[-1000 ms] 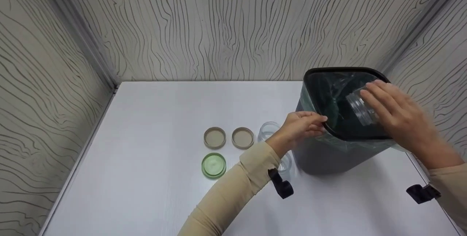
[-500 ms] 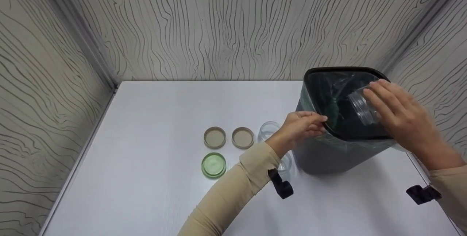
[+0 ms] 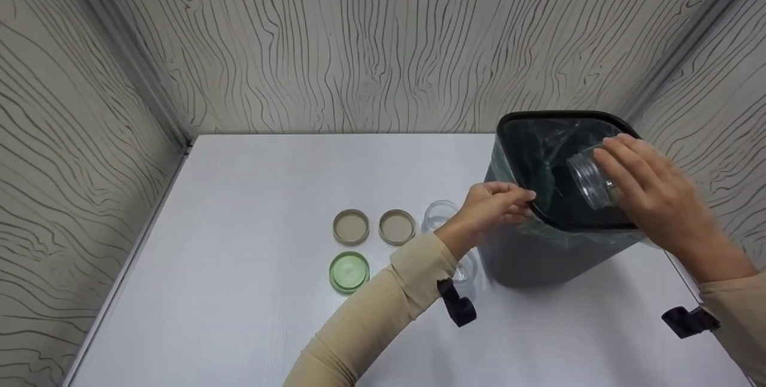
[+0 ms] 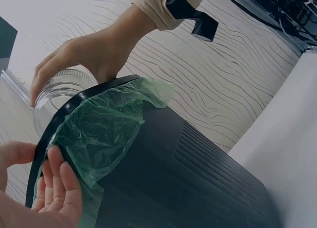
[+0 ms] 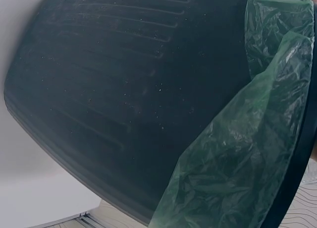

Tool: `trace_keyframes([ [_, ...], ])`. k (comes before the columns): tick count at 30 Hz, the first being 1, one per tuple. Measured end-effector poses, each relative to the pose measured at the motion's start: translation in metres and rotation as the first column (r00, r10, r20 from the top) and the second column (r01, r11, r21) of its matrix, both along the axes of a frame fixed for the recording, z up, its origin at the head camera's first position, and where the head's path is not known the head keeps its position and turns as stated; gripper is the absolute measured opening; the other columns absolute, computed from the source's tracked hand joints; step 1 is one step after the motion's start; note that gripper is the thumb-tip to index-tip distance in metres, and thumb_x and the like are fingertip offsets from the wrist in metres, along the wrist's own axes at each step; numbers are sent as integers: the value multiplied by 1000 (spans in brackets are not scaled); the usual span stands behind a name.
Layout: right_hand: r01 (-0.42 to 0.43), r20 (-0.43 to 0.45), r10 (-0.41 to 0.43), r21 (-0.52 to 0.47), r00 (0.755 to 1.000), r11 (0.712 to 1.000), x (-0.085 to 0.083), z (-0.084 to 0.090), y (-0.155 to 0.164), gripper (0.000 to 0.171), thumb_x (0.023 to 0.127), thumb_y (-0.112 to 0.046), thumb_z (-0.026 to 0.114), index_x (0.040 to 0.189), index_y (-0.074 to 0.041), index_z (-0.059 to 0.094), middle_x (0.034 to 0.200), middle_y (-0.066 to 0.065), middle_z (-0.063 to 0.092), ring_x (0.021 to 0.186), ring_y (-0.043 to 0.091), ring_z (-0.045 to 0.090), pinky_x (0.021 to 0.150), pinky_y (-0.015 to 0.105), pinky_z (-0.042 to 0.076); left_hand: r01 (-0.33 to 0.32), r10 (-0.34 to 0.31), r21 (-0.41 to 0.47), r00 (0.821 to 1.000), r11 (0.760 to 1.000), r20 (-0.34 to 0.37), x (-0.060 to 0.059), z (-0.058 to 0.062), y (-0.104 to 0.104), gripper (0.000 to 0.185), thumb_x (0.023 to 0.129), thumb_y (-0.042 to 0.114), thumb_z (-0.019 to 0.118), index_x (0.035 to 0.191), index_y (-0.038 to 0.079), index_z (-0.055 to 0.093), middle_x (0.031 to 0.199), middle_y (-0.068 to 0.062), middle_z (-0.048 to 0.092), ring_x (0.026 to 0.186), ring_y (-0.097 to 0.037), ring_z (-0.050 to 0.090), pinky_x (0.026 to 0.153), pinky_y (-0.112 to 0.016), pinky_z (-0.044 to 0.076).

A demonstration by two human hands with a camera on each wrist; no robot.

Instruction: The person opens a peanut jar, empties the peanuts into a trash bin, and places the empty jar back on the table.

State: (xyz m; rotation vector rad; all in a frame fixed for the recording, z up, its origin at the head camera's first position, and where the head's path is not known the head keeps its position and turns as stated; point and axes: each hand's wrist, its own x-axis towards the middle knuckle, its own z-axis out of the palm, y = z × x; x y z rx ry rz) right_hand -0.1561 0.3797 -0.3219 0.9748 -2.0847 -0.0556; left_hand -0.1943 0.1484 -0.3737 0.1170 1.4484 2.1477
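Observation:
A clear jar (image 3: 589,182) lies tipped on its side over the mouth of a dark grey trash bin (image 3: 532,264), its threaded open end facing left. My right hand (image 3: 667,198) holds it from above and behind, slightly blurred. With thumb and fingers, my left hand (image 3: 494,206) pinches the bin's black rim at the near left corner. The left wrist view shows that pinch beside the green bag (image 4: 101,134) folded over the rim. The right wrist view is mostly filled by the bin's side (image 5: 124,79); the jar's contents cannot be made out.
Left of the bin lie two beige lids (image 3: 351,227) and a green lid (image 3: 349,272) on the white table (image 3: 257,195). Two more clear jars (image 3: 438,212) stand between them and the bin, partly behind the left forearm. Patterned walls (image 3: 341,46) enclose the table.
The jar and right hand have shifted only slightly over the bin's mouth, still tipped. My left hand keeps its place on the rim. The lids lie where they were.

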Motion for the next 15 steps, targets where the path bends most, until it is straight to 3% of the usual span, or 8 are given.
trace_keyframes([
  [8, -1, -7, 0, -36, 1000, 999, -1, -1, -2, 54, 73, 19, 55, 126, 9, 55, 125, 29, 56, 141, 30, 41, 125, 28, 21, 9, -10, -13, 998, 1000, -69, 0, -5, -3, 8, 87, 10, 68, 87, 8, 61, 72, 2, 64, 62, -7, 63, 66, -22, 59],
  [11, -3, -3, 3, -63, 1000, 998, -1, -2, -2, 62, 65, 23, 57, 125, 10, 55, 124, 29, 57, 140, 30, 42, 124, 27, 22, 14, -17, -32, 994, 999, -105, 1, -4, -5, 8, 88, 11, 67, 87, 7, 60, 76, -3, 67, 61, -6, 63, 69, -24, 60],
  [15, 2, 14, 0, -110, 1000, 994, 0, -3, -3, 82, 46, 30, 62, 125, 9, 55, 125, 29, 57, 138, 31, 44, 124, 25, 23, 38, -46, -58, 989, 998, -144, 1, -2, -7, 9, 90, 11, 66, 90, 6, 59, 89, -15, 72, 63, -5, 63, 74, -27, 61],
])
